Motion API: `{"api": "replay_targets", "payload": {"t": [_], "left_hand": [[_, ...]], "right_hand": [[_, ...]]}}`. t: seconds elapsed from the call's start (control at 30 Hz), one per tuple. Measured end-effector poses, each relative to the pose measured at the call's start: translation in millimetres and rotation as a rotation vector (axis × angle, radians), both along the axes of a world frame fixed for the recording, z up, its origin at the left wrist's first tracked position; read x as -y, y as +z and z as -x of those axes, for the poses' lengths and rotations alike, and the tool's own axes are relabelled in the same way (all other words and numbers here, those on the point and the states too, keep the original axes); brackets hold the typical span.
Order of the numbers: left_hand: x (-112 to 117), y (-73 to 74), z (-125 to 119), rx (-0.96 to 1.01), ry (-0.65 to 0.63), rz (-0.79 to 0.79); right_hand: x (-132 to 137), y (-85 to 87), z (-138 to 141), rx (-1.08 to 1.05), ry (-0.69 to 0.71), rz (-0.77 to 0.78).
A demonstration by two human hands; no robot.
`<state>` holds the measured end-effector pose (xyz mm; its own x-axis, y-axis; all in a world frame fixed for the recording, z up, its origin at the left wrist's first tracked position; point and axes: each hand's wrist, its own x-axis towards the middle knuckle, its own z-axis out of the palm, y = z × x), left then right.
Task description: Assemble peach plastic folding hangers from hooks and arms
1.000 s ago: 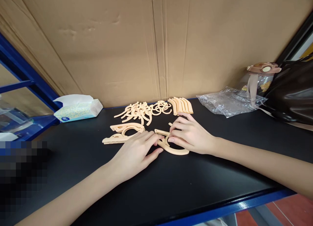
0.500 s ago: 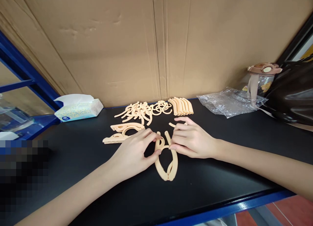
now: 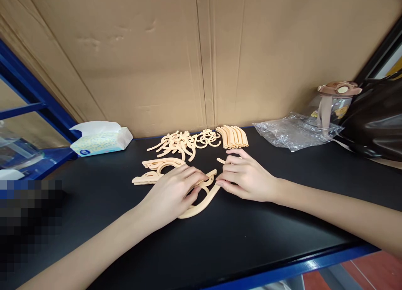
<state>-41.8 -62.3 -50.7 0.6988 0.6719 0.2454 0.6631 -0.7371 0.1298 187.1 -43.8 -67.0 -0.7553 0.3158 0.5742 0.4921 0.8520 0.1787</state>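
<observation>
A beige plastic folding clothes hanger (image 3: 201,208) lies slanted on the black table, partly hidden by my fingers. My left hand (image 3: 176,187) is closed around its left side, thumb and fingers pinching it. At the hanger's upper right end, my right hand (image 3: 245,177) has thumb and forefinger pinched on the curved arm. Two folded beige hangers (image 3: 147,177) rest just behind my left hand. A loose curved piece (image 3: 220,160) pokes out from behind my right fingers. Further back are a heap of thin curved parts (image 3: 180,143), several hooks (image 3: 207,138) and neatly stacked hanger arms (image 3: 232,136).
A tissue pack (image 3: 102,144) stands at the back left. On the right lie a crumpled clear plastic bag (image 3: 292,133), a bottle with a brown lid (image 3: 341,90) and a shiny dark bag (image 3: 373,118). Cardboard (image 3: 141,60) walls off the back; a blue rail (image 3: 301,263) edges the front.
The hanger has turned so its joined end, earlier pointing towards me, now points left under my left hand. Both hands have stayed nearly in place.
</observation>
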Motion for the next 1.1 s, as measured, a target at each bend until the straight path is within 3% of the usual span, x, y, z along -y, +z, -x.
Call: {"api": "replay_targets", "payload": {"t": [0.17,0.4,0.57,0.73,0.9,1.1], "left_hand": [[-2,-0.4,0,-0.045,-0.010,-0.045],[0,1.8,0,-0.080,0.006,-0.095],[-1,2.7,2,-0.074,-0.007,-0.047],[-2,2.3,3,-0.101,0.012,-0.056],[-2,0.5,4,-0.116,-0.005,-0.068],[-1,2.0,3,-0.135,0.005,-0.081]], "right_hand": [[0,2.2,-1,-0.030,0.038,0.022],[-10,3.4,-9,-0.261,-0.212,0.091],[-12,1.1,-9,-0.067,-0.390,0.080],[-2,0.4,-2,0.155,-0.565,0.240],[3,8.2,0,0.198,-0.574,0.329],[1,15.3,-6,0.297,-0.565,0.310]]}}
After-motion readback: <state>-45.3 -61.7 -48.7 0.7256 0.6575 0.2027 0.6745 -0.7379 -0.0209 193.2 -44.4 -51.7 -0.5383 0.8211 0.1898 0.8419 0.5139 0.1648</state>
